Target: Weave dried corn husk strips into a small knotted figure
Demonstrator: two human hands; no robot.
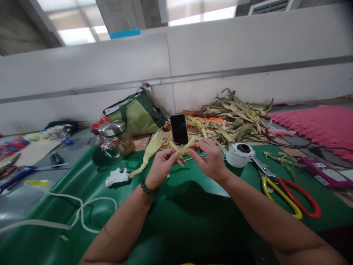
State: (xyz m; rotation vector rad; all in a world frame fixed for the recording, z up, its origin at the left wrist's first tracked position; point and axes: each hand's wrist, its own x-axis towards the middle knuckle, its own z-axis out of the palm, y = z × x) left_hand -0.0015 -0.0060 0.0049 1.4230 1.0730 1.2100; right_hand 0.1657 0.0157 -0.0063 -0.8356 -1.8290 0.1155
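Pale yellow corn husk strips [180,150] are bunched between my two hands above the green mat. My left hand [163,165], with a dark green bead bracelet at the wrist, pinches the bundle from the left. On the other side, the fingers of my right hand [210,159] pinch the husk strips too. A thin white thread shows near the bundle and runs toward a spool of white thread [239,156] to the right. Just behind the hands a phone [179,129] stands upright. To the left lies a corn husk piece [152,149] with a thin twisted end.
Scissors [271,180] with red and yellow handles lie at right, near a purple device [325,172]. A glass jar [118,141], white crumpled tissue [117,177] and white cable [79,209] are at left. Behind are a green bag [138,114] and a husk pile [237,110].
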